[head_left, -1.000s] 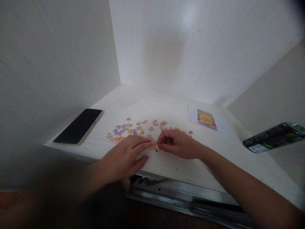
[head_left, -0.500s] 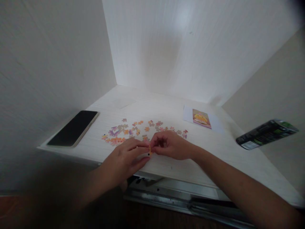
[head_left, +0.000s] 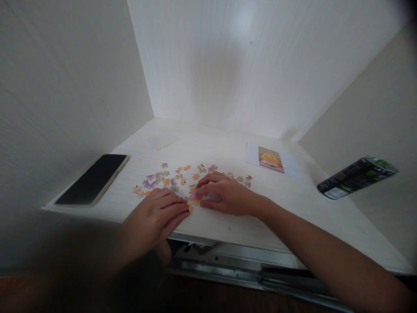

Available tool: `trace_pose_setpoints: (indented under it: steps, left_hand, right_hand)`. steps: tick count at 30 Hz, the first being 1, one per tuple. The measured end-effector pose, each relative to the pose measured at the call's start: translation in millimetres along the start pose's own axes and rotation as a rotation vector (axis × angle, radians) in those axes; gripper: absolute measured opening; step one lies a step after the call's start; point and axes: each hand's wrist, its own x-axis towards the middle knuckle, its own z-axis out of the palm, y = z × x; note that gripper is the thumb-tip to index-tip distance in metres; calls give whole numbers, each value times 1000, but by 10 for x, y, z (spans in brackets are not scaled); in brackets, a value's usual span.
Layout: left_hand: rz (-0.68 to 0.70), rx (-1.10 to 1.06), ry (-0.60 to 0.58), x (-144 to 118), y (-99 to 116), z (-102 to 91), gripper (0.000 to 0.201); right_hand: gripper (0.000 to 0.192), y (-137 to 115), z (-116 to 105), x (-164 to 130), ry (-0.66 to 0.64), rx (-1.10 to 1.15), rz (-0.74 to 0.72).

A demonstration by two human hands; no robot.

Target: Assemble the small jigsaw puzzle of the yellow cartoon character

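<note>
Low over the front of the desk, my left hand (head_left: pixel 158 213) has its fingers together, with the tips on a yellow jigsaw piece (head_left: pixel 190 209) that has a dark spot. To its right, my right hand (head_left: pixel 226 194) curves over the puzzle, thumb and fingers apart. Its fingertips reach pink and yellow jigsaw pieces (head_left: pixel 196 201), partly covered by the fingers. Loose jigsaw pieces (head_left: pixel 158 176) in purple, orange and grey are scattered behind both hands. Some pieces lie hidden beneath the hands.
A dark-screened phone or tablet (head_left: pixel 93 179) lies at the left edge. A reference picture (head_left: pixel 270 159) of a yellow figure rests on white paper at the back right. A black can (head_left: pixel 356 177) stands at the right. White walls enclose the desk; an open drawer (head_left: pixel 228 271) shows below.
Both hands held a small piece upright between them; now they are apart. The left has moved slightly left, and the piece lies lower and flatter. My right hand's fingers have opened over the pieces.
</note>
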Motion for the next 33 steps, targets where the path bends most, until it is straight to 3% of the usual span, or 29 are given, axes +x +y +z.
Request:
trace_pose_setpoints:
  steps: [17,33]
  left_hand:
    - [-79,0,-9,24,25,79,13]
    - [168,273,-106,13,41,32,22]
  right_hand:
    - [21,14,49,13,10,-37,-45]
    - [20,20,49,1,15,-57,-61]
